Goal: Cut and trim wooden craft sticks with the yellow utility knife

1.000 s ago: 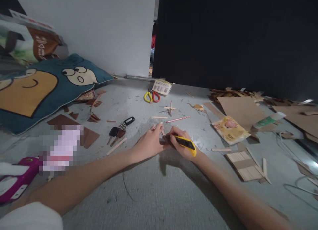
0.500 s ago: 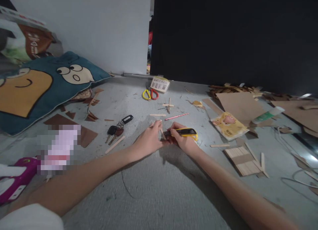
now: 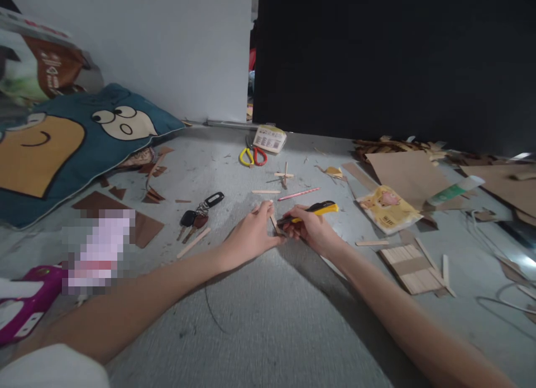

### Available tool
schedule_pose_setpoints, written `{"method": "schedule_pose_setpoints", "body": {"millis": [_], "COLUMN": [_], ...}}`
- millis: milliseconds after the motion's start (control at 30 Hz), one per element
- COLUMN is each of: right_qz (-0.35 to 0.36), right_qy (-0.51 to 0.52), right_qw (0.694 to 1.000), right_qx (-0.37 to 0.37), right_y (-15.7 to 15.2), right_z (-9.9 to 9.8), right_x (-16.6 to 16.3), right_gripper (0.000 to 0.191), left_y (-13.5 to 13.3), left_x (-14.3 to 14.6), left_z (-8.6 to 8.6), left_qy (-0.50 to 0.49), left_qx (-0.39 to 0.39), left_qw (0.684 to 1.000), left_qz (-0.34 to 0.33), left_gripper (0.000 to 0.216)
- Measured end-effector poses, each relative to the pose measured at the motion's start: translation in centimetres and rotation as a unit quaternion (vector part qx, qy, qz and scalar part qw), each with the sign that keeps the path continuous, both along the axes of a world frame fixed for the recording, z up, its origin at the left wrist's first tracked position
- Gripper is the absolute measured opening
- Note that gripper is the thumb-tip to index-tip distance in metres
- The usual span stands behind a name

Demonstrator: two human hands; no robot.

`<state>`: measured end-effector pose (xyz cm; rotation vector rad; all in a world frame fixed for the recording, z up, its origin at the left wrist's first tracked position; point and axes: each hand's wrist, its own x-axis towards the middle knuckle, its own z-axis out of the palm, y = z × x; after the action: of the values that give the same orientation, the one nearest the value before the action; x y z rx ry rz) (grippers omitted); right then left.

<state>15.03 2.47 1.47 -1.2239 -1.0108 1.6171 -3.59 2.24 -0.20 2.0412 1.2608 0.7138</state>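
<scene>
In the middle of the table, my left hand (image 3: pixel 250 230) grips a thin wooden craft stick (image 3: pixel 274 223), with the thumb near its lower end and the fingertips at its far end. My right hand (image 3: pixel 313 230) is closed round a yellow and black utility knife (image 3: pixel 324 208), whose front end points at the stick. Whether the blade touches the wood I cannot tell. Just beyond the hands lie a pink striped pencil (image 3: pixel 299 194) and a loose craft stick (image 3: pixel 266 192). Farther back sits a small cross-shaped piece of sticks (image 3: pixel 285 175).
Scissors (image 3: pixel 253 156) lie at the back by a small packet (image 3: pixel 270 139). Keys (image 3: pixel 196 218) rest left of my hands. On the right are a bundle of craft sticks (image 3: pixel 411 269), a yellow packet (image 3: pixel 389 209), cardboard (image 3: pixel 408 178) and a glue tube (image 3: pixel 455 191). A cushion (image 3: pixel 84 142) lies left.
My right hand has shifted slightly to the right and turned the utility knife, so its rear end points farther up. The left hand stays on the craft stick.
</scene>
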Motion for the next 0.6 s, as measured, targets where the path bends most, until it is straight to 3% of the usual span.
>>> {"method": "schedule_pose_setpoints", "body": {"millis": [233,600], "right_qz": [-0.011,-0.007], "right_qy": [0.006,0.032], "right_qw": [0.999,0.996], "right_qx": [-0.039,-0.084], "right_y": [0.7,1.5], "right_z": [-0.5,-1.1], "right_x": [0.3,0.8], "right_gripper": [0.009,0.007], "left_y": [-0.1,-0.2], "left_x": [0.1,0.1], "left_z": [0.3,0.3], "left_qy": [0.006,0.015], "left_qx": [-0.007,0.005], "left_qw": [1.0,1.0], "left_qz": [0.002,0.008], "left_gripper": [0.076,0.066]}}
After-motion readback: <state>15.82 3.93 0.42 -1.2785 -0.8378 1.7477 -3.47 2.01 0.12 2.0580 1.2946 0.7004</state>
